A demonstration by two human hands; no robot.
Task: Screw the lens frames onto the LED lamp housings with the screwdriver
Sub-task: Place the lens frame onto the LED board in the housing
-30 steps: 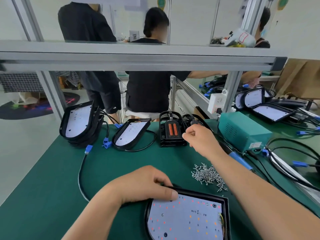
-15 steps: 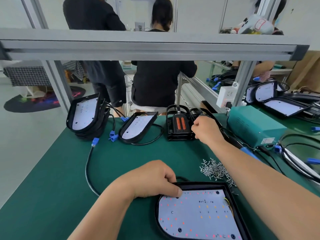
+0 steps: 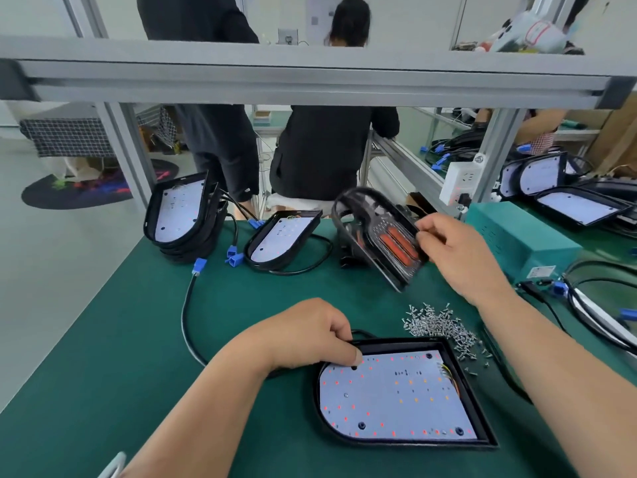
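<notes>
The left hand (image 3: 303, 336) rests on the near lamp housing (image 3: 396, 343), which lies flat on the green table (image 3: 138, 339) with its white LED board facing up. The thumb presses on the board's upper left corner and the fingers curl over the black rim there, so the hand grips the housing. The right hand (image 3: 458, 257) is farther back and well apart from the left. Its fingers and thumb pinch the right edge of a lens frame (image 3: 375, 232). The frame is black with two orange strips in its middle, and it is tilted steeply with its rounded end up. The frame is blurred, and its lower corner may be just off the table, though I cannot tell for sure. A heap of small silver screws (image 3: 441, 327) lies between the two hands, just beyond the housing's upper right corner. A stack of housings (image 3: 179, 215) leans at the table's back left, with a single housing (image 3: 279, 239) propped beside it. Blue plugs (image 3: 232, 255) lie between them, and a black cable (image 3: 188, 319) runs forward toward the left forearm. A green box (image 3: 517, 239) stands on the table behind the right hand.
</notes>
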